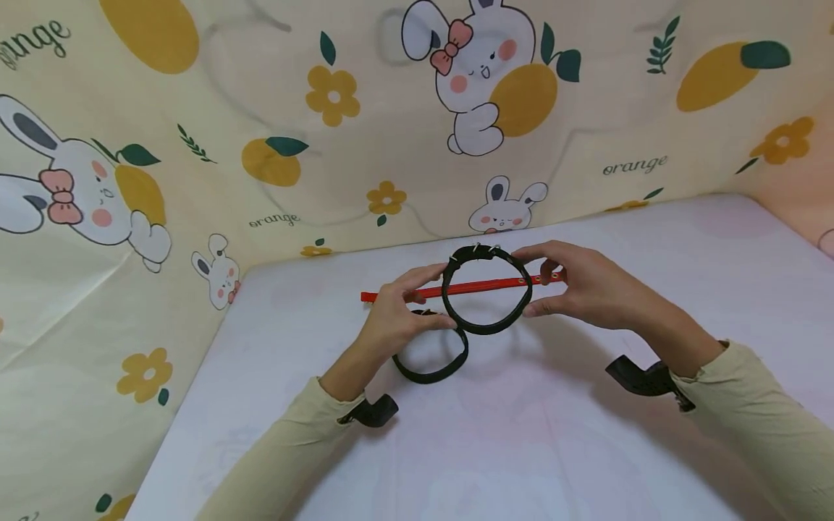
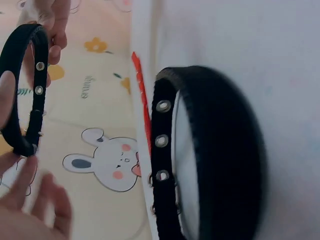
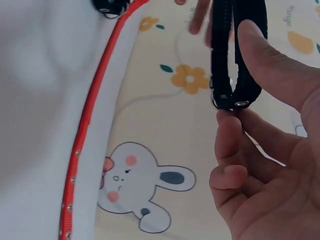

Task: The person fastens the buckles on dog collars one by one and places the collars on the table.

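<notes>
The black buckled collar stands as a loop between the hands, buckle uppermost. The left hand grips its left side and the right hand its right, thumbs low, forefingers high, spread part-way. A second black collar sits just below the left hand; a red eyeleted strap lies behind.

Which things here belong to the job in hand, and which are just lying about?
Job in hand:
raised collar, held between left hand and right hand

Apparently just lying about:
lower collar, on the table
red strap, beyond it
</notes>
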Available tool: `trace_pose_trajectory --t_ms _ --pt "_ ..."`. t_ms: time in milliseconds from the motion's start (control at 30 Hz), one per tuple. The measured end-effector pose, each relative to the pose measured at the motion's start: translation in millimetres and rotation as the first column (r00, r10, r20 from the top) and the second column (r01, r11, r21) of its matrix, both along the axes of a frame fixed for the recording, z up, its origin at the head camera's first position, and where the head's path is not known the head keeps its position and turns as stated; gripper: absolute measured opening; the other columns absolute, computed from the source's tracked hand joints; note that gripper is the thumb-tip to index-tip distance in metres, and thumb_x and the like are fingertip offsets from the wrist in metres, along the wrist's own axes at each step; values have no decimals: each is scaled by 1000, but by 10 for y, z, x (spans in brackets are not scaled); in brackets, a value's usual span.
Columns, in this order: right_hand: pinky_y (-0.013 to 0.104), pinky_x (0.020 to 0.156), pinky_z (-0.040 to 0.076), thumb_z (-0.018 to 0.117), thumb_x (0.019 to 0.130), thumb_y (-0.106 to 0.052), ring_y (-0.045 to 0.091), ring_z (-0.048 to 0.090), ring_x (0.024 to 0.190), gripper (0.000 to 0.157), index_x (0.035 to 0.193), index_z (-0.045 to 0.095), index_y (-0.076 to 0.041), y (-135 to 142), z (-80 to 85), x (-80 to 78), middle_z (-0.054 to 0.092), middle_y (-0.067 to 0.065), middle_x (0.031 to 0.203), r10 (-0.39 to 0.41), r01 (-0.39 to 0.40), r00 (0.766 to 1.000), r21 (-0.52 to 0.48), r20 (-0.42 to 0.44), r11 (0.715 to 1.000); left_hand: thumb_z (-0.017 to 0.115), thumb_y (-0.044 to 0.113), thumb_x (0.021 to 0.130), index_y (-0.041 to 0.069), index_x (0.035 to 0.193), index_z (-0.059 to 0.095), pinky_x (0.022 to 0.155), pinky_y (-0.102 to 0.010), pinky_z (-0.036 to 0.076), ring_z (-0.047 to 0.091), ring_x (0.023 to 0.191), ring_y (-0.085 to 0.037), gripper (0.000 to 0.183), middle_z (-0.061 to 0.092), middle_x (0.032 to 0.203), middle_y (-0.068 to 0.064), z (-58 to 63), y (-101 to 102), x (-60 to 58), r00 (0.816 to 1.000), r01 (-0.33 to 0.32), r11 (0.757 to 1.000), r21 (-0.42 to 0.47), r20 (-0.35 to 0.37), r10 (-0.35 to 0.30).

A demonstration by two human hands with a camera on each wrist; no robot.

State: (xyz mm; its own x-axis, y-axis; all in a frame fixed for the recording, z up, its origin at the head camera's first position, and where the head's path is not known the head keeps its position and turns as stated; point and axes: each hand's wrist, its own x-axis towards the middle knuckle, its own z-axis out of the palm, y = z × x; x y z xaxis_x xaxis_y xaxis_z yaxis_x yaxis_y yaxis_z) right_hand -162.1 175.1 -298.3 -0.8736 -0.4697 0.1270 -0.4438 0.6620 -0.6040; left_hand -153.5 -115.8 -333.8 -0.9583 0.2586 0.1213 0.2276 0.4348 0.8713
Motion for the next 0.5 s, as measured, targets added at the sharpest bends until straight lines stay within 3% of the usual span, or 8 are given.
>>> trace_pose_trajectory --t_ms 167,333,500 --pt "41 87 45 87 76 -35 18 58 106 73 139 55 -19 35 -80 17 64 1 132 22 -22 1000 3 19 1000 92 20 69 33 137 60 79 -31 50 60 107 -34 76 59 136 9 -43 54 7 999 -29 994 -101 43 33" --pt "39 87 45 88 74 -36 19 58 102 74 138 56 -17 57 -171 18 66 2 122 34 -35 999 24 32 999 93 19 68 28 136 62 89 -37 52 59 116 -27 75 63 131 6 -99 78 6 999 9 992 -124 41 -3" --pt "31 74 44 89 72 -35 20 56 96 73 135 58 -17 69 -218 19 66 2 115 36 -39 996 35 78 999 94 19 66 26 135 63 94 -39 51 58 119 -17 76 67 129 3 -181 109 20 999 9 986 -166 47 -2"
